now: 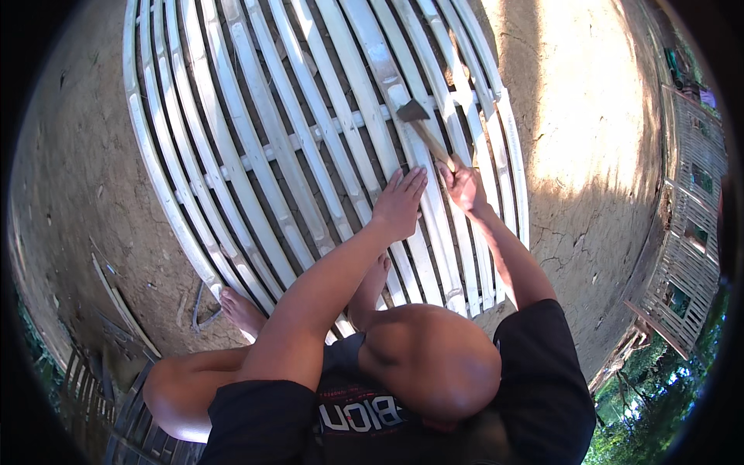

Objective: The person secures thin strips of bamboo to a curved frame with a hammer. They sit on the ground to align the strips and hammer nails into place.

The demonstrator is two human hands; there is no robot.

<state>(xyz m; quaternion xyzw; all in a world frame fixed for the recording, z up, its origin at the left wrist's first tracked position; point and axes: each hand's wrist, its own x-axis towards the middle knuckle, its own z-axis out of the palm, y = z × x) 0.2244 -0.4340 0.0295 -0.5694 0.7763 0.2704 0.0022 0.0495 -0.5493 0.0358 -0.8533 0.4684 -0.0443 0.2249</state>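
Pale split-bamboo slats (pixel 256 147) run lengthwise in a wide panel before me, with cross strips under or between them. My left hand (pixel 398 208) lies palm down on the slats right of the middle, fingers stretched out and close together. My right hand (pixel 463 187) is closed round the wooden handle of a hammer (pixel 434 142). Its dark, blocky metal head (pixel 412 111) is over a slat, beyond my left fingertips; whether it touches cannot be told. Both hands are close beside each other.
My bare foot (pixel 242 311) is by the panel's near left edge, and my bent knee (pixel 434 360) rises close below my hands. Cracked bare earth (pixel 581 256) surrounds the panel. Loose sticks (pixel 124 302) lie at left. A slatted fence-like wall (pixel 690 225) stands far right.
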